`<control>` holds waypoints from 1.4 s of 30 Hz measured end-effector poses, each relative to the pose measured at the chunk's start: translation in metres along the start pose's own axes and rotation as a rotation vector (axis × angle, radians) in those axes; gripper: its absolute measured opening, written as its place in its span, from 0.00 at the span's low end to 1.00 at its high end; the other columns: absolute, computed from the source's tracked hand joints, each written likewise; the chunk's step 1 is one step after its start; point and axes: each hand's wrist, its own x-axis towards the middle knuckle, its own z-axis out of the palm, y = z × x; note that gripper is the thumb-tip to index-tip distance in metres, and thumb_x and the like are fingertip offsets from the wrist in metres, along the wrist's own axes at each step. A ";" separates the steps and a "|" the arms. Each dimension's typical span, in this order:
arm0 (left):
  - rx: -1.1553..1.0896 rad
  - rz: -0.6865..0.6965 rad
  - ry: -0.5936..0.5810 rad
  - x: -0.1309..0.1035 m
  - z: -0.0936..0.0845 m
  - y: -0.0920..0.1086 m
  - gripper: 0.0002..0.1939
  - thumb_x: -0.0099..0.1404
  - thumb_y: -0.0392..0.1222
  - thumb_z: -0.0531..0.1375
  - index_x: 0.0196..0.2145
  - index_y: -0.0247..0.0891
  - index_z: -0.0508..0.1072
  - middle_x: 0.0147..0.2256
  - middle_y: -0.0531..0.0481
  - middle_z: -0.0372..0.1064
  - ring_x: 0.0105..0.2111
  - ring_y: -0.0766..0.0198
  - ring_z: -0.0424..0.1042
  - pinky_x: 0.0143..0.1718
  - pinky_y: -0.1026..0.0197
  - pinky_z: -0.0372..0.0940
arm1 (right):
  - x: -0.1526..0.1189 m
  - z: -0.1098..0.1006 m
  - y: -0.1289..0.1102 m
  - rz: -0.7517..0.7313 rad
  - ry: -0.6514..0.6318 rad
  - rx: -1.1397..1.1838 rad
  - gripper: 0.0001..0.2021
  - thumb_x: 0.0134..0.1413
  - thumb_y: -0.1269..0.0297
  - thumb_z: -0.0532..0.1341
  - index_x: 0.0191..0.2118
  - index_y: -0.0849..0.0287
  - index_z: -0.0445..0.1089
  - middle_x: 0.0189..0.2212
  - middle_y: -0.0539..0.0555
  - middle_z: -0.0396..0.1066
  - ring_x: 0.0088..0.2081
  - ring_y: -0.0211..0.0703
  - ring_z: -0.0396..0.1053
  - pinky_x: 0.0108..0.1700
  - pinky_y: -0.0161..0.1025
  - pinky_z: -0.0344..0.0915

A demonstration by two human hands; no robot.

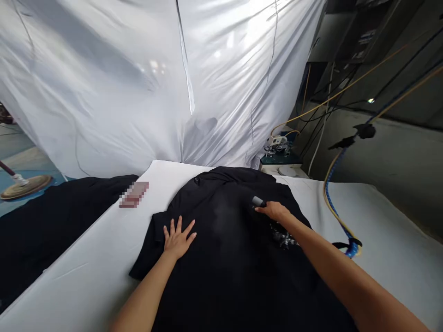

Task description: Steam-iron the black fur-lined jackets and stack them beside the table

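Observation:
A black garment [214,276] lies spread over the white table, with what looks like a short sleeve at its left side. My left hand [177,242] rests flat on that side, fingers spread. Over the garment's right half, my right hand [275,210] is closed round the dark, grey-tipped handle of a steam iron [259,201]. Most of the iron is hard to make out against the black cloth; shiny metal parts show under my wrist. A pale haze like steam hangs over the cloth left of the iron.
The white table [83,272] reaches to both sides. A blue and yellow hose [330,184] hangs at the right. More black cloth [51,230] lies left, near a blurred-out reddish item [134,194]. White sheeting [138,92] hangs behind; a small machine [278,143] stands back right.

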 end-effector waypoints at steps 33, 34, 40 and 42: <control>-0.099 -0.128 0.169 0.058 -0.012 -0.043 0.37 0.61 0.59 0.45 0.62 0.44 0.35 0.63 0.44 0.28 0.61 0.39 0.28 0.54 0.32 0.29 | 0.041 -0.033 -0.186 -0.484 0.045 -0.263 0.28 0.40 0.35 0.53 0.35 0.54 0.70 0.34 0.56 0.72 0.39 0.53 0.68 0.36 0.41 0.61; -0.088 -0.188 0.169 0.055 -0.011 -0.049 0.37 0.62 0.57 0.44 0.62 0.41 0.35 0.63 0.42 0.29 0.61 0.40 0.27 0.54 0.32 0.28 | 0.036 -0.023 -0.212 -0.565 0.025 -0.291 0.28 0.39 0.34 0.53 0.34 0.54 0.70 0.34 0.55 0.72 0.38 0.52 0.68 0.36 0.40 0.61; -0.100 -0.265 0.130 0.036 0.004 -0.092 0.31 0.64 0.52 0.39 0.62 0.40 0.38 0.63 0.49 0.33 0.61 0.47 0.26 0.54 0.32 0.25 | 0.065 0.005 -0.328 -0.525 0.034 -0.292 0.31 0.41 0.34 0.51 0.40 0.55 0.70 0.39 0.59 0.70 0.42 0.53 0.67 0.39 0.43 0.62; -0.119 -0.250 0.164 0.034 0.006 -0.098 0.29 0.65 0.48 0.38 0.62 0.41 0.37 0.63 0.51 0.35 0.62 0.50 0.26 0.56 0.34 0.26 | 0.084 0.001 -0.346 -0.401 0.073 -0.281 0.32 0.42 0.36 0.51 0.42 0.58 0.69 0.43 0.61 0.68 0.44 0.55 0.66 0.40 0.44 0.62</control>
